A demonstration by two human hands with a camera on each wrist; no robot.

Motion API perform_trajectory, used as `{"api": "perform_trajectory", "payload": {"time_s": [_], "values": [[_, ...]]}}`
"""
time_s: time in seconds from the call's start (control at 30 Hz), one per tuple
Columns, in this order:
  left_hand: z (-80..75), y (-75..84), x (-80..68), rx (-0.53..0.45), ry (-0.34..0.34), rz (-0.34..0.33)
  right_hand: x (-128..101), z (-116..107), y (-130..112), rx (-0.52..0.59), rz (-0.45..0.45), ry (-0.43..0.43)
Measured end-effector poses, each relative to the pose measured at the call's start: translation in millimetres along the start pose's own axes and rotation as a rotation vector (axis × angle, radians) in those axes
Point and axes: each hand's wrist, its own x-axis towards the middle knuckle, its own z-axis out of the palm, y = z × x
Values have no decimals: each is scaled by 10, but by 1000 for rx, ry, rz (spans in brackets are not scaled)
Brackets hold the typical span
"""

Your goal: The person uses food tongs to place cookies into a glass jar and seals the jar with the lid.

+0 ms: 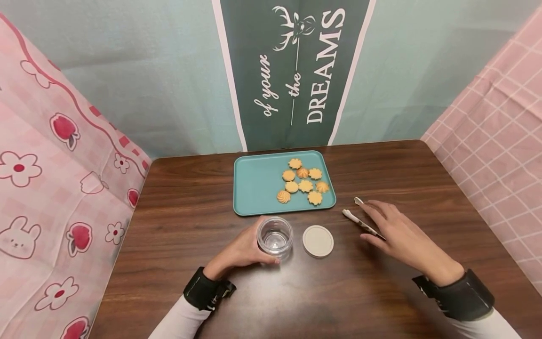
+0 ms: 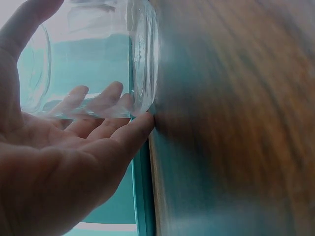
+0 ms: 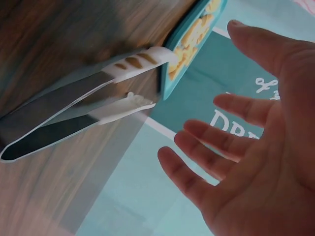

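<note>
My left hand (image 1: 243, 252) steadies the clear glass jar (image 1: 275, 237) upright on the tabletop (image 1: 190, 197), fingers (image 2: 106, 101) curled round its wall; the jar stands empty and its round lid (image 1: 318, 241) lies just beside it. Behind them a teal tray (image 1: 258, 183) carries small golden cookies (image 1: 304, 186). To the right, my right hand (image 1: 398, 233) hovers over the tongs (image 1: 362, 221), fingers (image 3: 221, 142) spread and gripping nothing. I judge the step to be taking up the tongs, which calls for closing around their handles.
</note>
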Motion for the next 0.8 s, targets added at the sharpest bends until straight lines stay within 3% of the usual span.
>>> {"api": "perform_trajectory", "payload": {"time_s": [0.37, 0.8], "values": [[3, 0, -4, 7, 1, -4, -149, 7, 98, -31, 125, 14], [6, 10, -7, 11, 2, 16, -339, 74, 102, -41, 292, -39]]}}
